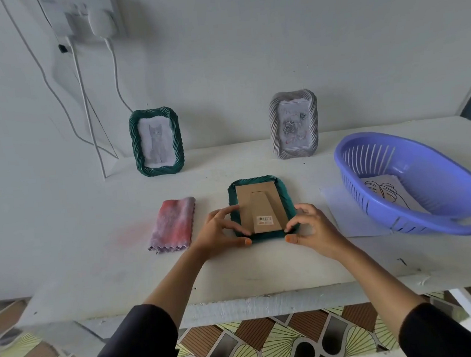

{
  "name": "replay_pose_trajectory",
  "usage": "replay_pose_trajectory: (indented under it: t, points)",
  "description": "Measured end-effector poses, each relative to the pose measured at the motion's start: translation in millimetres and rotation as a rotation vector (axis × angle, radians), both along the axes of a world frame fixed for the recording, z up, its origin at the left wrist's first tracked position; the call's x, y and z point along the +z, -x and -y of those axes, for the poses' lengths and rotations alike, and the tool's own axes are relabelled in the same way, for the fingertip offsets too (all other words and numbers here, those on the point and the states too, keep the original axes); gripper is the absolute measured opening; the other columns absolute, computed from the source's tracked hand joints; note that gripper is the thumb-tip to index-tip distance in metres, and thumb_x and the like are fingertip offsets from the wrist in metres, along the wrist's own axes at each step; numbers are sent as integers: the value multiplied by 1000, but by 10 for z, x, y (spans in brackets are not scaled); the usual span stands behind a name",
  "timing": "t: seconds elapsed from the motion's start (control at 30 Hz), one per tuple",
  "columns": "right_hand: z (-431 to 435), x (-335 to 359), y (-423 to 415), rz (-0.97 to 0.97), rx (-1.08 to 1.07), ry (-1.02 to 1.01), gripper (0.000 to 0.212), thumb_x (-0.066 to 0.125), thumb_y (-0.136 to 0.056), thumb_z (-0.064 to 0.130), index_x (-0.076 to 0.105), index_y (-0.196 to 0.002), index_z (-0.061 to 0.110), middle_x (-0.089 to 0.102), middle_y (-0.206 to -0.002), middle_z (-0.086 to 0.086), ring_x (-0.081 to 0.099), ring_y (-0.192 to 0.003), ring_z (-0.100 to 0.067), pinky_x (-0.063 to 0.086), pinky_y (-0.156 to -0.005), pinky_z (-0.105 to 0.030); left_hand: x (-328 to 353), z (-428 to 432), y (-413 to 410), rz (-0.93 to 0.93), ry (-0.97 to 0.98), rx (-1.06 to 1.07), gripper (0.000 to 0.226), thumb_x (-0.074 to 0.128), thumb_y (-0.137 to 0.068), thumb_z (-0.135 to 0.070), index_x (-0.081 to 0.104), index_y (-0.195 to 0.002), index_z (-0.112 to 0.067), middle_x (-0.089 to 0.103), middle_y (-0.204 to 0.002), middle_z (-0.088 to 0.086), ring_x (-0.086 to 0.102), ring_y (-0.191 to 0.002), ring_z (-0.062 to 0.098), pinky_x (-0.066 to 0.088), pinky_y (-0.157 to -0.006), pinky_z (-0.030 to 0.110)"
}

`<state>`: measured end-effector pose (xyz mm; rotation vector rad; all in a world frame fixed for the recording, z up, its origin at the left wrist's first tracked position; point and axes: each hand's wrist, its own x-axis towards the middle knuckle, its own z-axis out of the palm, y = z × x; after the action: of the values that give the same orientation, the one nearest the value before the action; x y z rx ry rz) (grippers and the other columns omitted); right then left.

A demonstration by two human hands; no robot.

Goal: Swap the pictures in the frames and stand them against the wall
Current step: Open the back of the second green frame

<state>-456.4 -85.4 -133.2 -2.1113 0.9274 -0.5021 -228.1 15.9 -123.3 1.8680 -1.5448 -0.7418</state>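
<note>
The white table (92, 247) runs up to a plain wall (245, 49), and the work sits at its middle. On the right is a blue-violet plastic basket (442, 177) with a line-drawing print (386, 190) lying inside it. A loose white sheet (343, 214) lies flat and is partly tucked under the basket's near side.

Two frames already stand upright at the wall, well apart. The green cat-picture frame (156, 142) is on the left and the grey rose-picture frame (294, 124) on the right.

Between them and nearer the person, a second green frame (258, 193) lies face down, so its picture is hidden. Its cardboard back and folded easel leg (262, 207) face up, with a barcode sticker (264, 220) near the bottom. A folded pink-and-purple cloth (173, 225) lies just to its left.

The left hand (222, 230) pinches the frame's near left corner, thumb on the near edge and fingers on the rim. The right hand (312, 228) clamps the near right corner the same way, with curled fingertips on the backing.

The step in hand looks like work on this frame's back. Whether it is being opened or closed cannot be told.

The next move likely needs the backing held flush. After that comes a two-handed lift and turn, with the easel leg swung out. The frame can then go between the standing pair without knocking either.
</note>
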Motion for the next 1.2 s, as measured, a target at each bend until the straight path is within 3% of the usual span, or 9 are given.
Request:
replay_pose_trajectory:
  t: [0.17,0.27,0.4,0.53,0.87,1.2]
  points:
    - [139,157,-22,79,-31,-109,28,71,-79,21,63,-104,30,46,-121,3,40,-119,-7,26,-96,-19,-7,158,-63,-294,83,189,20,75,-76,-26,68,-92,-38,35,-146,-3,26,-138,17,24,-116,42]
    - [330,211,-176,58,-145,-61,32,65,-84,26,62,-116,25,51,-121,-1,45,-113,-11,32,-93,-22,-96,365,-91,-130,122,351,24,67,-83,-31,68,-107,-27,51,-135,3,41,-130,21,34,-111,43]
    - [529,149,-410,-80,-228,11,38,64,-83,38,61,-119,30,53,-131,2,45,-126,-18,35,-101,-31,-116,579,-35,104,19,479,28,58,-87,-37,67,-112,-29,60,-126,-1,46,-122,24,40,-101,37]
    - [535,32,-484,-216,-244,142,43,61,-82,46,56,-124,34,50,-135,6,39,-126,-19,31,-102,-33,-108,615,17,116,23,543,26,59,-87,-38,69,-109,-30,63,-122,-3,47,-120,23,41,-99,37]
    - [570,-56,-473,-213,-247,225,47,60,-81,51,56,-125,35,50,-135,7,42,-123,-19,34,-101,-34,-5,677,108,-60,14,667,15,66,-81,-24,77,-90,-20,75,-94,2,66,-92,22,55,-82,35]
    - [551,-52,-461,-222,-240,209,48,59,-82,51,55,-126,35,49,-137,8,40,-125,-19,32,-103,-34,58,695,125,-251,-42,709,17,69,-81,-20,76,-93,-12,73,-99,7,63,-99,28,56,-84,40]
